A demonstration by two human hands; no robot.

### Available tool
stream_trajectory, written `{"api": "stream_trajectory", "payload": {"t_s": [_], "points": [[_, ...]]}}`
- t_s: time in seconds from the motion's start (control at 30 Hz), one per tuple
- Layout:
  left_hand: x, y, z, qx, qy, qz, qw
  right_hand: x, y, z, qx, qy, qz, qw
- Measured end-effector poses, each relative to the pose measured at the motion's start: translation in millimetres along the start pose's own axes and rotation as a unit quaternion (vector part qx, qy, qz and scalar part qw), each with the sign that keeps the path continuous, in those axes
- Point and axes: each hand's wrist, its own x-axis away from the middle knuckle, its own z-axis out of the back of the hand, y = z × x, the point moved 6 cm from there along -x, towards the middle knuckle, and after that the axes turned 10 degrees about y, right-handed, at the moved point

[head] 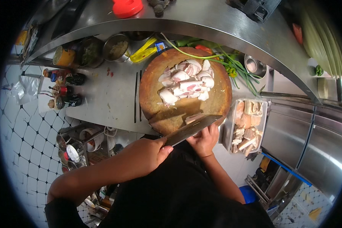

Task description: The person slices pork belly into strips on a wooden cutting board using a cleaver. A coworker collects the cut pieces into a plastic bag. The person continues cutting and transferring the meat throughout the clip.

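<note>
A cleaver (192, 130) with a wide dark blade is gripped in my left hand (155, 152), its blade slanting up to the right across the near edge of a round wooden chopping board (152, 74). Just beyond the blade lies a piece of raw fatty meat (194, 117), partly hidden by it. My right hand (206, 139) is on the near side of the blade with bent fingers, holding the near end of this meat, though the blade hides much of the contact. A heap of sliced pale meat (188, 81) covers the board's far middle.
Right of the board, a clear plastic tub (264, 114) holds meat chunks. Spring onions (242, 68), peppers and a metal bowl (263, 67) stand behind. Two black chopsticks (135, 97) lie left on the steel counter (102, 94), with bottles (74, 79) farther left. A steel shelf (205, 25) overhangs the back.
</note>
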Motion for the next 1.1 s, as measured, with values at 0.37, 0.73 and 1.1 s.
{"api": "stream_trajectory", "payload": {"t_s": [0.37,0.73,1.1], "points": [[-8,-3,-2,0.024,0.025,-0.041,0.999,-3,1,-2,0.002,-0.011,0.003,1.0],[-39,-15,-24,0.012,0.004,-0.055,0.998,0,4,-2,-0.002,0.004,0.008,1.0],[-72,-32,-41,-0.018,-0.001,-0.07,0.997,-3,-1,1,-0.004,0.021,0.023,0.999]]}}
